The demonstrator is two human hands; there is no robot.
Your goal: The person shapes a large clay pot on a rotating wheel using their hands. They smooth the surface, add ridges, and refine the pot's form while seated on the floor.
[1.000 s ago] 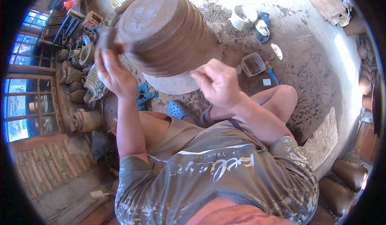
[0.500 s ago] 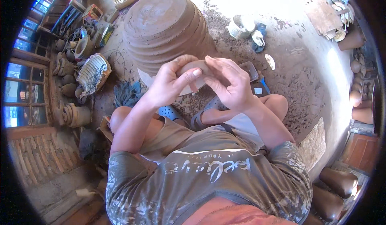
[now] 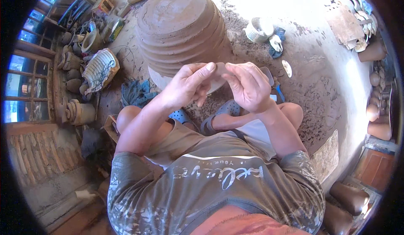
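Observation:
My left hand point(image 3: 189, 85) is closed, with its thumb pressed against a small, flat brown piece of clay point(image 3: 219, 70). The fingertips of my right hand point(image 3: 249, 85) pinch the far side of that piece, so it spans the gap between both hands. Much of it is hidden behind my fingers. Just beyond my hands stands a large brown clay vessel point(image 3: 179, 25) with ridged walls and a broad, closed top. Its foot is on a pale round base point(image 3: 159, 78), partly covered by my left hand.
A white bucket point(image 3: 259, 30) and a blue cloth point(image 3: 277, 39) lie far right of the vessel. Left are a woven basket point(image 3: 101, 70), a dark blue cloth point(image 3: 136, 94) and several pots. A blue-handled tool point(image 3: 280, 93) is by my right knee. Brown pots point(image 3: 351, 194) line the right wall.
My hands have moved slightly apart, and my left fingers have curled in. The clay piece now shows as a thin flat shape between them. The view has shifted a little.

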